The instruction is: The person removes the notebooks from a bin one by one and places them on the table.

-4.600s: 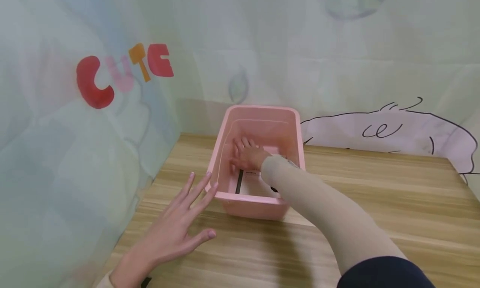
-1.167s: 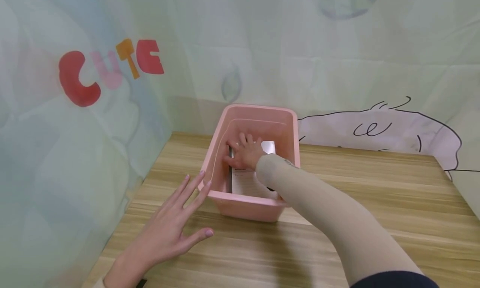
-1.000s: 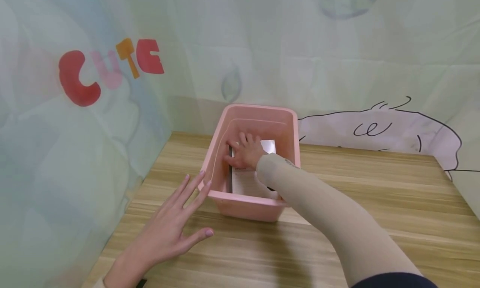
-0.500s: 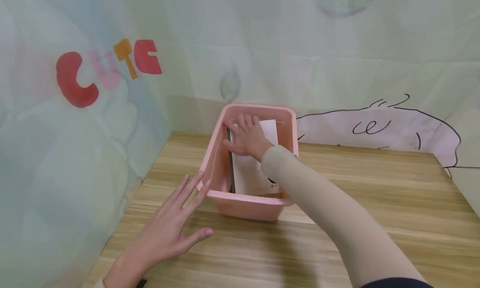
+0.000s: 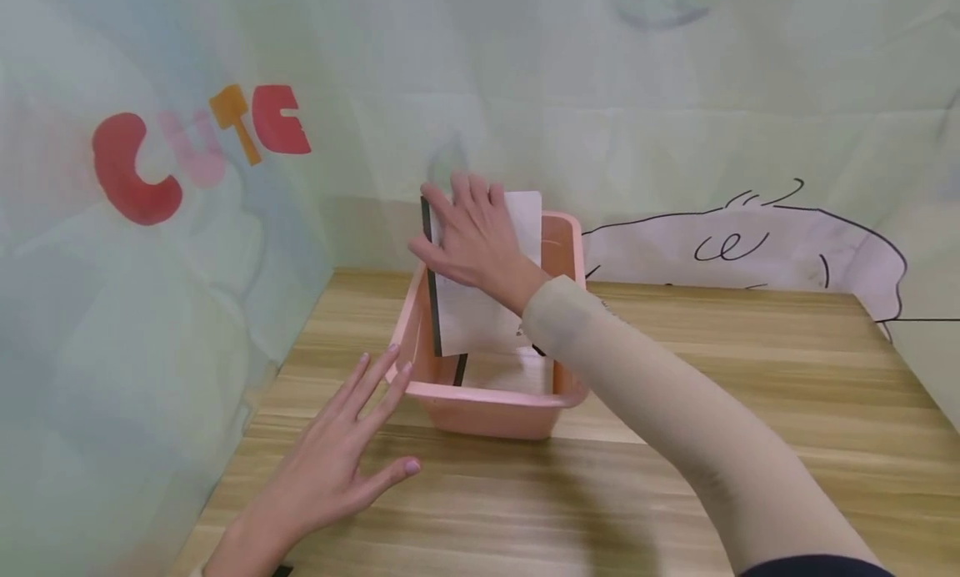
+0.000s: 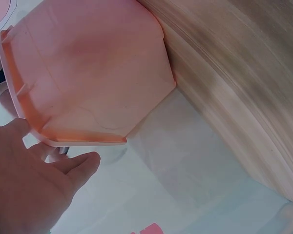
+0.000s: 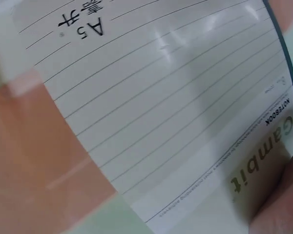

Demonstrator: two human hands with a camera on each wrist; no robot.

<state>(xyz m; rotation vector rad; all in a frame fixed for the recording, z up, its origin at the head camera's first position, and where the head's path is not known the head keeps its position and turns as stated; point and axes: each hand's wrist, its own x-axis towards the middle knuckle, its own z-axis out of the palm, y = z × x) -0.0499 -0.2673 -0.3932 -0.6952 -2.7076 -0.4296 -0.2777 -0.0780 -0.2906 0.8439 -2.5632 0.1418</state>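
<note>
My right hand (image 5: 483,243) grips a white A5 notebook (image 5: 480,323) with a dark spine, thumb at the spine side and fingertips at the far edge. The notebook hangs tilted above the pink bin (image 5: 502,396), its far end higher than the rim. In the right wrist view the lined cover of the notebook (image 7: 161,107) fills most of the picture. Beneath it, inside the bin, another white notebook (image 5: 510,373) with a dark spine shows in part. My left hand (image 5: 330,452) has its fingers spread, fingertips at the bin's near-left rim; the left wrist view shows the bin's outer wall (image 6: 97,73).
The bin stands on a wood-grain table (image 5: 720,377). A printed curtain (image 5: 480,77) with CUTE lettering closes off the left and back. A small dark object (image 5: 283,570) lies by my left wrist, mostly cut off by the picture's lower edge.
My right hand has raised the notebook from the bin's floor to above the rim, uncovering the other notebook below. My left hand stays at the rim.
</note>
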